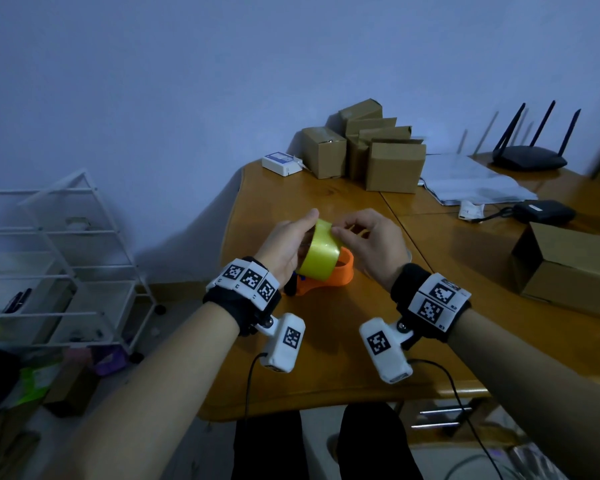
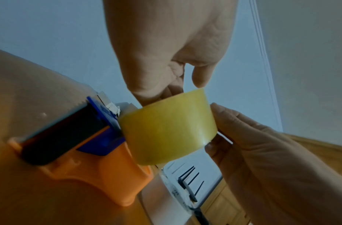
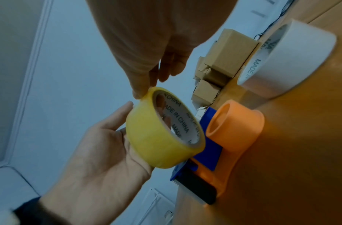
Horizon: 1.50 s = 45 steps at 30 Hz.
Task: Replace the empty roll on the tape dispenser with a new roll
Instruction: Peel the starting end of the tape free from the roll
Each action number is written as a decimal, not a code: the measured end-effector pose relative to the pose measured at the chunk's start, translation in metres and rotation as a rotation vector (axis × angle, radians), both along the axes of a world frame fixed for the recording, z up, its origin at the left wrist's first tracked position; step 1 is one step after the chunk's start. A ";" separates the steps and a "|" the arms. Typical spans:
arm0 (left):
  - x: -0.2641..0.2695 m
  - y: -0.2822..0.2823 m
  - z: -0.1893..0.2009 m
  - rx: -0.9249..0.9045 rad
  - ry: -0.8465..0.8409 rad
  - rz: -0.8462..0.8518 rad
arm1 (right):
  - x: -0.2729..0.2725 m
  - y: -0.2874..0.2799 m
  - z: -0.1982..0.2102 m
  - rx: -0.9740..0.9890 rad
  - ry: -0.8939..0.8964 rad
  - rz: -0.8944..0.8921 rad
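Seen from the head camera: yellow tape roll (image 1: 321,252) held up above a wooden table (image 1: 343,341), between two hands close together. Left hand (image 1: 286,245) cupping the roll from its left side, palm against the outer face, fingers curved round it. Right hand (image 1: 369,242) pinching at the roll's top edge with thumb and fingertips. Directly beneath and just behind the roll, an orange tape dispenser (image 1: 336,275) lying on the table, its round hub (image 3: 233,120) bare, blue plate and black toothed cutter at one end. Whitish roll (image 3: 287,59) lying flat on the table beyond the dispenser. Further back: cardboard boxes (image 1: 368,147), black router (image 1: 530,154), papers.
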<state>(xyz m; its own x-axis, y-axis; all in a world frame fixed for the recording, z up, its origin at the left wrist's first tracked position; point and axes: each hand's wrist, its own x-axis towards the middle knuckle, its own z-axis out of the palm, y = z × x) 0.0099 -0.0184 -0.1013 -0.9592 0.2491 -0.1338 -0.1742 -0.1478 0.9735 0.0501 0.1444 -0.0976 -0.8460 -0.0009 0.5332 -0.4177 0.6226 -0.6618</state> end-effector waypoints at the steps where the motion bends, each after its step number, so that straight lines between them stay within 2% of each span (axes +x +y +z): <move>1: 0.001 0.001 0.001 0.021 -0.003 -0.006 | 0.000 0.001 0.001 0.004 0.001 0.004; 6: 0.007 0.004 0.006 0.036 -0.006 -0.024 | -0.001 0.004 0.001 0.060 0.027 0.021; 10: 0.010 0.002 0.009 0.042 -0.021 -0.051 | -0.001 0.006 0.000 0.034 -0.006 0.026; 16: 0.014 0.006 0.010 0.030 -0.012 -0.061 | 0.001 0.002 0.005 0.057 -0.030 -0.060; 24: 0.017 0.009 0.009 -0.007 0.013 -0.110 | 0.002 0.003 0.008 0.231 -0.064 -0.090; 29: 0.021 0.009 0.008 0.006 0.020 -0.141 | 0.002 0.002 0.008 0.255 -0.106 -0.086; 34: 0.025 0.009 0.005 -0.124 0.114 -0.300 | 0.001 0.003 0.008 0.224 -0.140 -0.106; 38: 0.023 0.010 0.000 -0.210 0.153 -0.315 | 0.002 0.004 0.007 0.232 -0.170 -0.094; 45: 0.022 0.007 0.003 -0.220 0.171 -0.316 | 0.002 0.004 0.007 0.219 -0.197 -0.075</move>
<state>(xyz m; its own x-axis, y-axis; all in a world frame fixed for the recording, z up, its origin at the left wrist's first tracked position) 0.0319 -0.0110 -0.0981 -0.8533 0.5177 -0.0626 -0.0111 0.1019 0.9947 0.0520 0.1483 -0.0911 -0.9353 -0.0311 0.3526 -0.2417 0.7839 -0.5719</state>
